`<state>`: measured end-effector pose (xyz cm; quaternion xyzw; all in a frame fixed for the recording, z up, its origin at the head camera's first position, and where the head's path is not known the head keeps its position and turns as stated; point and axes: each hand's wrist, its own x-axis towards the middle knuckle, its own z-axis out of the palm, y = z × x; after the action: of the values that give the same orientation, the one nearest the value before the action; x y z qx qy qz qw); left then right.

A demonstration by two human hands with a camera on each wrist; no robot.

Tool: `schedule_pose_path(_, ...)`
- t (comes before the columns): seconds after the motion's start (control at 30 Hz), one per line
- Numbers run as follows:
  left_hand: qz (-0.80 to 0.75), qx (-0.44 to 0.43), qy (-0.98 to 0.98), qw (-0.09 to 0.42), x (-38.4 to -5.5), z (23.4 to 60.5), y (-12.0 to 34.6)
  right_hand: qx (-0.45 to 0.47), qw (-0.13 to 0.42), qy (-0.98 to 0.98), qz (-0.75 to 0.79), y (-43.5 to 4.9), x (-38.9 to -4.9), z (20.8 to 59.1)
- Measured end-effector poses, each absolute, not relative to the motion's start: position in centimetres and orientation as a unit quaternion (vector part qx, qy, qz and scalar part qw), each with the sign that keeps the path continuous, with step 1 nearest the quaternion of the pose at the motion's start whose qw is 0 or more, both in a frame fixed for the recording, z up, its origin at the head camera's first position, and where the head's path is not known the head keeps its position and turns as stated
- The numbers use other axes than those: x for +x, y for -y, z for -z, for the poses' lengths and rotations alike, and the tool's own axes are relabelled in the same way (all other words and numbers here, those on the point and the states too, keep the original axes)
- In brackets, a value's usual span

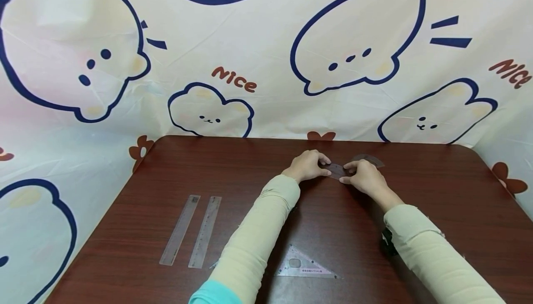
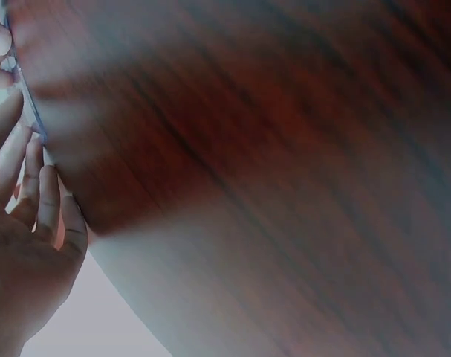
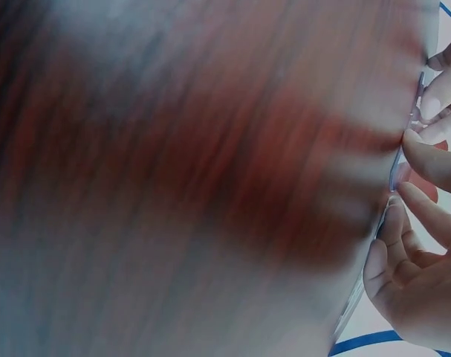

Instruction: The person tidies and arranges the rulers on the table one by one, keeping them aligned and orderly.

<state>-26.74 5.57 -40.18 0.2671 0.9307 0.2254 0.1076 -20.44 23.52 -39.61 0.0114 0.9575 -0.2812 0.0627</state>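
Near the far side of the table, my two hands pinch a small clear plastic piece (image 1: 335, 170) from opposite ends. My left hand (image 1: 307, 165) has thumb and fingers at its left end, and my right hand (image 1: 366, 176) has its right end between thumb and fingertips. Fingers cover both ends, so I cannot tell which drawing tool it is. In the right wrist view it shows edge-on as a thin bluish strip (image 3: 395, 169), low over the tabletop. Just behind the right hand lies a clear curved plastic piece like a protractor (image 1: 370, 159), partly hidden.
Two clear rulers, a left one (image 1: 180, 230) and a right one (image 1: 205, 232), lie side by side on the dark wooden table (image 1: 137, 230). A clear set square (image 1: 306, 266) rests near the front, between the forearms. Patterned cloth (image 1: 266, 40) hangs behind the table.
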Motion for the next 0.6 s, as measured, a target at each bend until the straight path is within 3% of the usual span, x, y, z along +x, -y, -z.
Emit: schedule_pose_path(0.6, -0.214, 0.292, -0.926, 0.107, -26.94, 40.34, -5.31, -0.046, 0.061, -0.958, 0.275, -24.48, -20.78, 39.79)
